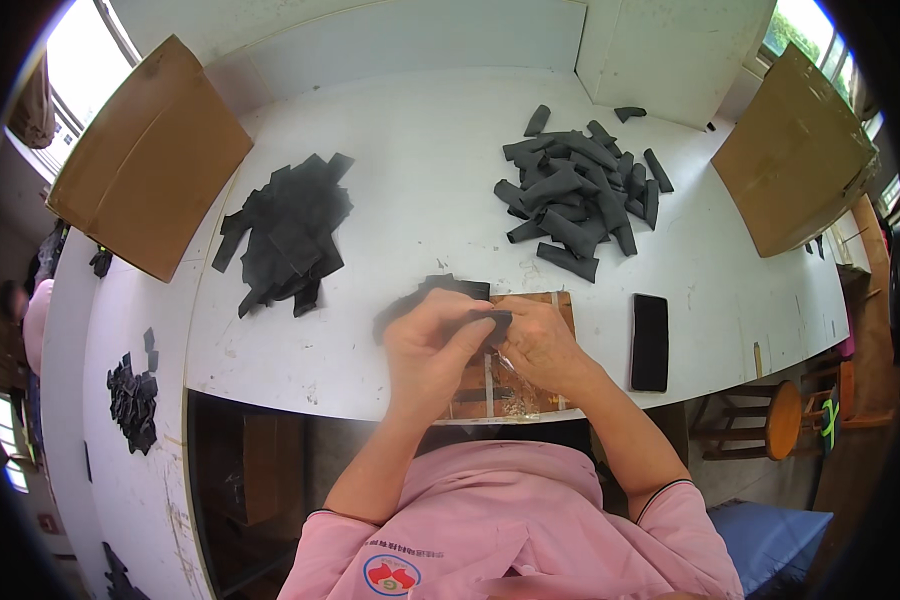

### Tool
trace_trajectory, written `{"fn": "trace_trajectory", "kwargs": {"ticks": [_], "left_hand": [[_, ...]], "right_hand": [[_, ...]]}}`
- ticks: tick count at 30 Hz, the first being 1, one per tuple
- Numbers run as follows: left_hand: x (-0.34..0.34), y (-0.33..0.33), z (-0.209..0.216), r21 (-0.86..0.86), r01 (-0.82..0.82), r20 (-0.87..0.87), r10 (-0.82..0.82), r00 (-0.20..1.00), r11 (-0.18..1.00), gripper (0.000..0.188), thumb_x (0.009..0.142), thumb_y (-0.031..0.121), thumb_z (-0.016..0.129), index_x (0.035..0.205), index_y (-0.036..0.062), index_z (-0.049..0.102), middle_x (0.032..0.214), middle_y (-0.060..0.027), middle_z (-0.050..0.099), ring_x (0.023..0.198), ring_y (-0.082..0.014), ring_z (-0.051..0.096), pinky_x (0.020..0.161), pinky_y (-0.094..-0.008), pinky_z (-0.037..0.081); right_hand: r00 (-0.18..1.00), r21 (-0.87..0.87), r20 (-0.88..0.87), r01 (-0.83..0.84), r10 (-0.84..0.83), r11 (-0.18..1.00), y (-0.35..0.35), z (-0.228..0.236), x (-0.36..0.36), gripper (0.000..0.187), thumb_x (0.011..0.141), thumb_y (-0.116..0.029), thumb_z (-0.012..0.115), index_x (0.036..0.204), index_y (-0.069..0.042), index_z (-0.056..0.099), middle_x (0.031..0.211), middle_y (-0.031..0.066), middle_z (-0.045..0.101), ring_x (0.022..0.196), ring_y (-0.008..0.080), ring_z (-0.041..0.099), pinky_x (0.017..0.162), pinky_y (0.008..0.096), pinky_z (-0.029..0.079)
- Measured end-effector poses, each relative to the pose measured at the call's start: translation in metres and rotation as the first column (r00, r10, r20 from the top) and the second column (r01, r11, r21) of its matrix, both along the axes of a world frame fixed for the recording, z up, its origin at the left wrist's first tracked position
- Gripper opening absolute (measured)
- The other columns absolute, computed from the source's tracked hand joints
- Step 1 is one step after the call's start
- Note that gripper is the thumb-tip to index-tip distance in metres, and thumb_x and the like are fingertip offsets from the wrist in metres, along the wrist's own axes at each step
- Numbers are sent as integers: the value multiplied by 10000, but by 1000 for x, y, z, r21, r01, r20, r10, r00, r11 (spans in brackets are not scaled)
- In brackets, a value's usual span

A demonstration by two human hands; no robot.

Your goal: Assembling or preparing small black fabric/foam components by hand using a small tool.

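My left hand (432,345) and my right hand (545,345) meet near the table's front edge. Both are closed on a small curled piece of black soft sheet (498,325), with the left thumb pressed along it. Fingers hide much of the piece. Under them lies a worn brown board (560,308) with pale strips across it. More flat black pieces (400,305) lie just beyond and beside my left hand. A heap of flat black pieces (295,235) is farther left. On the far right side is a pile of black tube-shaped pieces (575,195).
A black phone (649,342) lies right of the board on the white table (420,190). Cardboard sheets (155,160) stand at left and right. Another black heap (133,402) rests on the left-hand table. A wooden stool (780,420) is at right.
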State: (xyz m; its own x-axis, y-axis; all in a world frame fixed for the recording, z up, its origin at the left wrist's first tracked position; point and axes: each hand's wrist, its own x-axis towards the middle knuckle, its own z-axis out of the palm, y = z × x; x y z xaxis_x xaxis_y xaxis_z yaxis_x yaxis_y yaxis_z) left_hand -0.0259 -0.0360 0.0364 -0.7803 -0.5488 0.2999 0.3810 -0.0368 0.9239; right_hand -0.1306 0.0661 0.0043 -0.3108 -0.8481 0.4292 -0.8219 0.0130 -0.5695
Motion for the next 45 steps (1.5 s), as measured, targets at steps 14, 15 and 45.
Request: {"fn": "trace_trajectory", "kwargs": {"ticks": [14,15,45], "left_hand": [[2,1,5,522,2,-219,132,967,853,117,825,98,529,868,-8,554,864,-87,559,821,-169,518,770,-273,412],[6,-5,7,591,86,-288,110,951,802,112,830,108,519,864,6,550,875,-86,552,844,-179,510,789,-290,411],[-6,-72,-111,-897,-120,232,685,691,425,290,680,71,629,956,23,554,918,-148,516,868,-312,470,758,-373,388]], "right_hand": [[999,-45,-1,35,-35,998,-4,33,4,191,743,-190,582,698,-11,530,656,122,539,620,288,534,540,371,424],[999,-46,1,40,-40,998,-5,29,4,191,743,-190,582,698,-11,530,656,122,539,620,288,534,540,371,424],[604,61,785,141,-135,988,49,-1,23,223,847,-178,463,818,23,554,652,65,546,572,105,505,513,238,409]]}}
